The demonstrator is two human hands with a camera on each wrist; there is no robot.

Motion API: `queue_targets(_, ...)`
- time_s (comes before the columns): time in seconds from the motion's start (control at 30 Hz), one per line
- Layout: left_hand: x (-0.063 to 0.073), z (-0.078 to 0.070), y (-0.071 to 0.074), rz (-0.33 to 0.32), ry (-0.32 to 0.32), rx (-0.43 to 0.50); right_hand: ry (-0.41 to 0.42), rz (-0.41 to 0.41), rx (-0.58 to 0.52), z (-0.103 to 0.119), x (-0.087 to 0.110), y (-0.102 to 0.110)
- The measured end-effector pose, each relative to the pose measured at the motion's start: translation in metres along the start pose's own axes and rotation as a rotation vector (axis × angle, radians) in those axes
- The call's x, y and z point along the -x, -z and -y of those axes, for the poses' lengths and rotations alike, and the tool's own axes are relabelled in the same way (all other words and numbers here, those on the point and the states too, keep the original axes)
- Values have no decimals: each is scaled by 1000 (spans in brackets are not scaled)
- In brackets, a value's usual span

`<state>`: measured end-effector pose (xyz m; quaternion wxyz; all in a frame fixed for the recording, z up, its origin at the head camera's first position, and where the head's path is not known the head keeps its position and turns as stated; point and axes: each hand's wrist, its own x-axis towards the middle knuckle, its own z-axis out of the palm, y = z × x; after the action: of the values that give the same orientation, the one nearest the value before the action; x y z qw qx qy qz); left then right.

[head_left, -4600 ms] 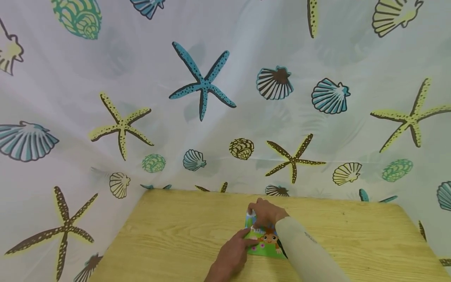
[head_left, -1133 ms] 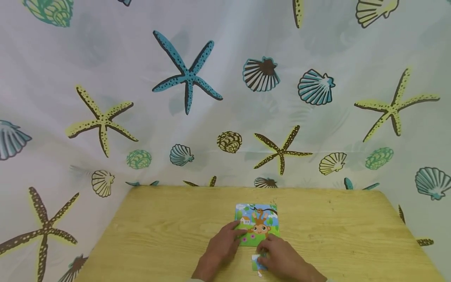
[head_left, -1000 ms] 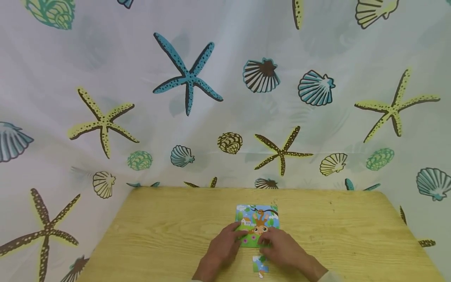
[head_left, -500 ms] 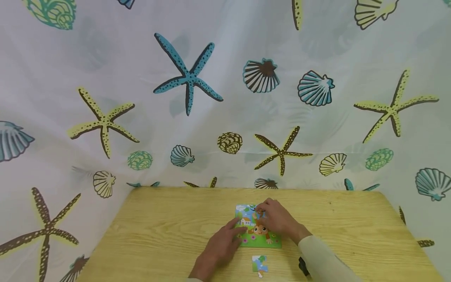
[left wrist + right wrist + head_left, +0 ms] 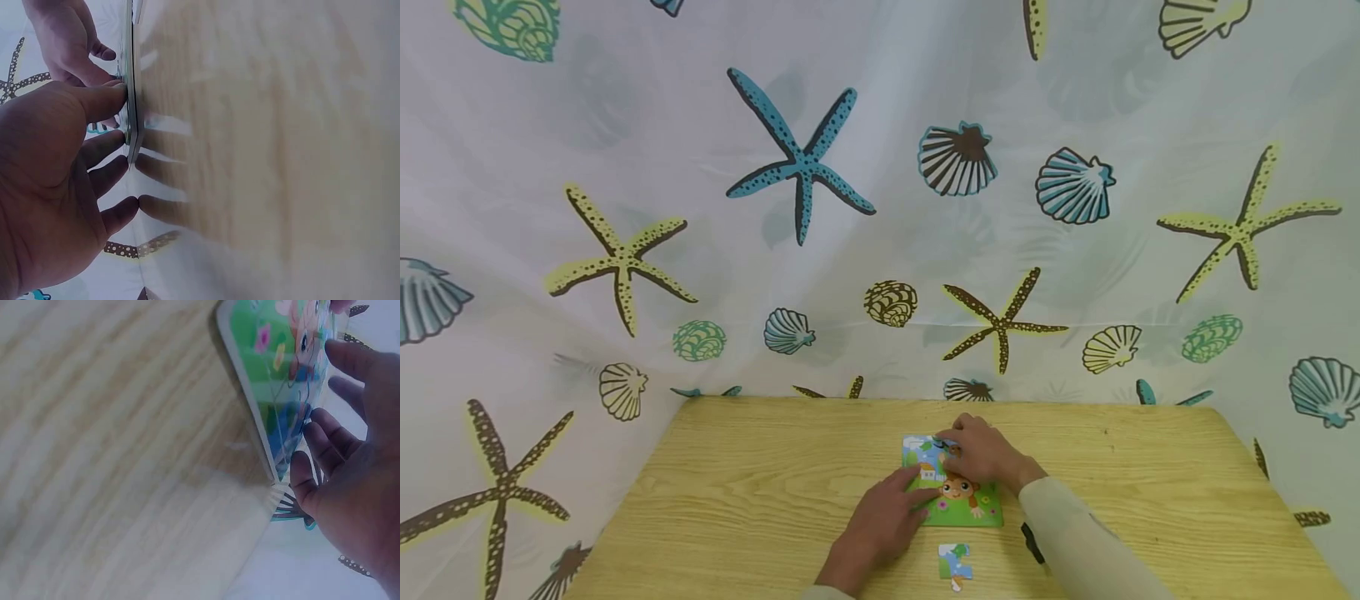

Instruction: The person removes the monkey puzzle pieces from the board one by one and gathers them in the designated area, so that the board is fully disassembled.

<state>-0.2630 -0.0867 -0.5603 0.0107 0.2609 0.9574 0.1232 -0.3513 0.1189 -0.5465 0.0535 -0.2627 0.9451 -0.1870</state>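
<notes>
White printed cloth (image 5: 850,292) is hanging behind the table (image 5: 760,483), whose smooth-looking top is probably giving little hold: uneven pushing from the two sides could leave anything flat on it sliding or twisting.

The right sleeve (image 5: 1086,546) is crossing the near right part of the table, and a careless pull back of that arm could end up sweeping something aside.

The monkey puzzle board (image 5: 962,500) is lying flat on the table, slightly right of centre, under both hands. A hard press at its far right corner, with too little weight on the left side, could risk tipping it or unseating parts of the picture.

The left hand (image 5: 883,518) is resting on the board's left side; its grip is loose, the fingers fairly straight and not closing round anything. In the left wrist view the thumb is touching the board.

The right hand (image 5: 985,454) is covering the far right part, its grip relaxed and spread, the fingers gently bending against the board. No separate piece is showing between them.

A loose piece (image 5: 950,567), possibly two overlapping, is lying just nearer than the board, apart from it and untouched; a brushing cuff could be what shifts it.
</notes>
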Motion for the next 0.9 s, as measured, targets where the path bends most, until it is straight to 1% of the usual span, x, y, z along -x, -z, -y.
queue_targets(0.07, 0, 0, 1, 10, 9, 5, 16, 21, 24, 2, -3, 2)
queue_targets(0.2, -1, -1, 2, 39, 25, 49, 32, 76, 52, 3, -7, 5)
queue_targets(0.33, 0, -1, 3, 56, 38, 83, 52, 120, 35, 5, -10, 7)
queue_targets(0.47, 1, -1, 2, 51, 40, 91, 56, 145, 10, 8, -12, 10)
queue_targets(0.67, 3, -3, 3, 44, 51, 105, 11, 189, 5, 15, -16, 13)
queue_targets(0.83, 3, -4, 5, 47, 61, 111, 17, 215, 1, 18, -20, 13)
queue_targets(0.9, 3, -3, 4, 44, 66, 105, 21, 209, -8, 18, -22, 13)
